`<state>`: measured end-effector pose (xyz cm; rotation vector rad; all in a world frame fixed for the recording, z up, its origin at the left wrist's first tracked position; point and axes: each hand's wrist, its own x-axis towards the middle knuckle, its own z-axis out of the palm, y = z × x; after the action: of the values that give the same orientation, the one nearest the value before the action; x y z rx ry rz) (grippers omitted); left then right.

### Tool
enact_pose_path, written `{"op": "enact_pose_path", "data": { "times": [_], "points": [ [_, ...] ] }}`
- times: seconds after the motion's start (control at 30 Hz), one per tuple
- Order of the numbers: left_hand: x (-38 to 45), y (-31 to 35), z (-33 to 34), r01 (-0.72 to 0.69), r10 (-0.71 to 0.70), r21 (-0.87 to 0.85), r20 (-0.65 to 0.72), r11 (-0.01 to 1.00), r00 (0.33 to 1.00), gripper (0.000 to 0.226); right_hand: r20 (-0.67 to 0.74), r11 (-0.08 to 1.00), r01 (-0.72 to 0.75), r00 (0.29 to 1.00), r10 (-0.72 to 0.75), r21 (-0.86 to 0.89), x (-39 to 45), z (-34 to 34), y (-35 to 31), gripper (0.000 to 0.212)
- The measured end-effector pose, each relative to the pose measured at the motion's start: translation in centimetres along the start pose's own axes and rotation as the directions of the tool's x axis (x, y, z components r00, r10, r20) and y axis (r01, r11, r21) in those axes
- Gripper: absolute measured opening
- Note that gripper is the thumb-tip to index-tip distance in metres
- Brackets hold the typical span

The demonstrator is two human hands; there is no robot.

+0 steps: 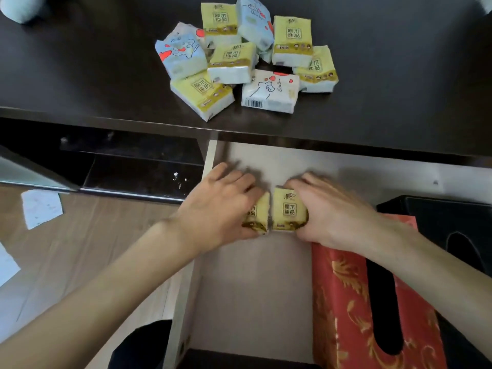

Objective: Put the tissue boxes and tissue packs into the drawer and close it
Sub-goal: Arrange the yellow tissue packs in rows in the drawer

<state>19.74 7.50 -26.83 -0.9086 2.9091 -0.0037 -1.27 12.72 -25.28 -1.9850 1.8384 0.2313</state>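
Red patterned tissue box (354, 302), hands gripping glossy yellow packs (286, 209)

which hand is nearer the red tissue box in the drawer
Right. The right hand holds a yellow tissue pack just above the red tissue box, its wrist crossing the box's top corner. The left hand holds another pack further left across the drawer.
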Motion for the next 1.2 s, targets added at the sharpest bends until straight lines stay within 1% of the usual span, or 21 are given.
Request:
{"op": "enact_pose_path", "data": {
  "times": [0.17, 0.27, 0.37, 0.47, 0.6, 0.7, 0.83, 0.9, 0.93, 0.97, 1.0, 1.07, 1.1, 1.13, 1.17, 1.2],
  "points": [
    [0.2, 0.0, 0.4, -0.004, 0.003, -0.009, -0.03, 1.0, 1.0, 0.067, 0.01, 0.996, 0.052, 0.999, -0.051, -0.066, 0.2, 0.1, -0.1, 0.066],
    [0.3, 0.2, 0.4, 0.03, -0.031, -0.018, -0.026, 0.999, 0.999, 0.068, 0.005, 0.994, 0.052, 0.999, -0.052, -0.1, 0.3, 0.2, 0.0, 0.063],
    [0.2, 0.4, 0.5, 0.071, -0.071, -0.018, -0.038, 0.997, 0.997, 0.069, -0.038, 0.993, 0.051, 0.998, -0.055, -0.105, 0.2, 0.1, -0.3, 0.065],
    [0.2, 0.9, 0.1, 0.087, -0.087, -0.012, -0.02, 0.996, 0.996, 0.07, -0.046, 0.997, 0.029, 0.998, -0.033, -0.077, -0.5, -0.3, -0.8, 0.067],
    [0.0, 1.2, -0.3, 0.095, -0.094, -0.013, 0.019, 0.995, 0.995, 0.072, 0.008, 0.999, 0.027, 1.0, -0.026, -0.045, -1.1, -0.8, -1.5, 0.067],
    [0.0, 1.0, -0.1, 0.087, -0.087, -0.019, -0.01, 0.996, 0.996, 0.074, -0.001, 0.999, 0.032, 0.999, -0.032, -0.035, -1.2, -0.7, -1.5, 0.068],
    [-0.1, 0.9, 0.1, 0.087, -0.093, -0.087, -0.065, 0.992, 0.994, 0.08, -0.033, 0.999, 0.04, 0.999, -0.039, 0.02, -1.4, -0.5, -1.1, 0.07],
    [-0.6, 0.8, -0.4, 0.079, -0.111, -0.215, -0.138, 0.973, 0.984, 0.073, -0.117, 0.996, 0.062, 0.992, -0.055, 0.058, -1.9, -0.7, -0.9, 0.076],
    [-0.9, 0.7, -0.7, 0.058, -0.119, -0.299, -0.192, 0.952, 0.974, 0.064, -0.194, 0.992, 0.078, 0.979, -0.059, 0.095, -2.3, -1.0, -0.7, 0.073],
    [-1.3, 0.4, -1.3, 0.027, -0.128, -0.359, -0.262, 0.933, 0.957, 0.052, -0.288, 0.981, 0.107, 0.956, -0.057, 0.161, -2.5, -1.4, -0.5, 0.063],
    [-1.6, -0.1, -2.0, 0.0, -0.145, -0.389, -0.342, 0.921, 0.929, 0.041, -0.389, 0.957, 0.155, 0.92, -0.049, 0.246, -2.6, -2.0, -0.2, 0.048],
    [-1.7, -1.5, -3.9, -0.014, -0.21, -0.411, -0.494, 0.912, 0.844, 0.03, -0.557, 0.891, 0.264, 0.83, -0.015, 0.369, -2.2, -4.0, 0.1, 0.017],
    [-1.4, -2.3, -5.0, 0.0, -0.25, -0.414, -0.551, 0.91, 0.796, 0.028, -0.619, 0.87, 0.304, 0.786, 0.002, 0.389, -1.7, -5.5, 0.3, 0.007],
    [-0.9, -3.3, -6.2, 0.026, -0.292, -0.418, -0.586, 0.908, 0.756, 0.026, -0.667, 0.86, 0.33, 0.745, 0.015, 0.388, -0.9, -7.0, 0.4, 0.005],
    [-0.2, -4.3, -7.4, 0.066, -0.331, -0.421, -0.597, 0.905, 0.731, 0.025, -0.699, 0.861, 0.339, 0.715, 0.027, 0.379, 0.1, -8.5, 0.6, 0.009],
    [0.6, -5.2, -8.4, 0.118, -0.366, -0.418, -0.584, 0.901, 0.725, 0.025, -0.714, 0.871, 0.326, 0.699, 0.039, 0.368, 1.2, -10.0, 0.7, 0.014]
  ]
}}
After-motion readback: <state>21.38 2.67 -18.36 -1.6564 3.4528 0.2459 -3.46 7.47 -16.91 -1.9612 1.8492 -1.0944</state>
